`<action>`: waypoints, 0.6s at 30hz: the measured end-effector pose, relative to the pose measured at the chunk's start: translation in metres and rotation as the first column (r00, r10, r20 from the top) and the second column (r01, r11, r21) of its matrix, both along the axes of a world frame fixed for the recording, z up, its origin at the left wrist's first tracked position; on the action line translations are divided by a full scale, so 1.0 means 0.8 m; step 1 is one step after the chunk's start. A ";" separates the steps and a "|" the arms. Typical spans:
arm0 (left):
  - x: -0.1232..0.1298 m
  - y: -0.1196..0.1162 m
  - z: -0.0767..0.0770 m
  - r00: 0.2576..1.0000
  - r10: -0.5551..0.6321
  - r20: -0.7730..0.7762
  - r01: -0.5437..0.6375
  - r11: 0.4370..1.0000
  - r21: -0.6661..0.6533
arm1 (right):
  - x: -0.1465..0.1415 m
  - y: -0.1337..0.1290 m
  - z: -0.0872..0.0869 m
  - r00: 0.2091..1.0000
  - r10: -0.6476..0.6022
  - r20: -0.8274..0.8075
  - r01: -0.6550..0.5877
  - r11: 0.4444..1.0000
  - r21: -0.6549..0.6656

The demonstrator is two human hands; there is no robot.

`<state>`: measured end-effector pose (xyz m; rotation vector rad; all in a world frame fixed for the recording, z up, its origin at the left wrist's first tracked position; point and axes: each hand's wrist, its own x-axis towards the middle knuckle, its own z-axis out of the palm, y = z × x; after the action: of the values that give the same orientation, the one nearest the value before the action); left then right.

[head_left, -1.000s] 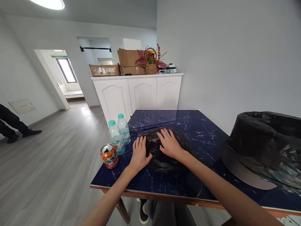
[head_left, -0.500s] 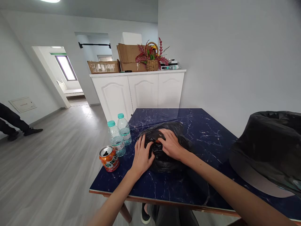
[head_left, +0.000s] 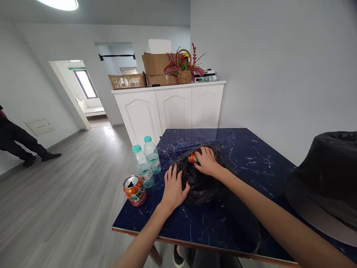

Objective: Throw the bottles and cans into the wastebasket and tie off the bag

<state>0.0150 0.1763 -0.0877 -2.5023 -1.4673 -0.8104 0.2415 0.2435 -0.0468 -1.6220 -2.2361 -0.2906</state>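
Near the centre of the frame, a black bag (head_left: pixel 200 196) lies crumpled on the blue bench (head_left: pixel 245 149). The right hand (head_left: pixel 205 162) is curled around an orange can (head_left: pixel 192 158) in the upper part of the bag, covering much of it; only its left end shows clearly. The left hand (head_left: pixel 174 189) rests on the bag's left side, fingers spread and thumb apart; I cannot tell whether it pinches the plastic.

Left of that hand, two bottles (head_left: pixel 145 172) with turquoise caps stand upright near the bench's left edge. Just below them in the frame is an upright orange drink tin (head_left: pixel 135 194), its top opened. A black-covered container (head_left: pixel 329 175) sits at the right edge. A white cabinet (head_left: pixel 174 111) stands at upper centre, bearing cardboard boxes (head_left: pixel 157 65) and a flower basket (head_left: pixel 184 77).
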 end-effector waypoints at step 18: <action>0.005 0.000 -0.001 1.000 -0.011 0.008 0.012 0.996 -0.083 | 0.006 -0.094 0.081 0.809 0.342 -0.477 -0.395 0.919 -0.010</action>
<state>0.0192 0.1765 -0.0882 -2.5721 -1.5211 -0.7778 0.2465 0.1679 0.0179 -1.1038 -2.1373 0.3068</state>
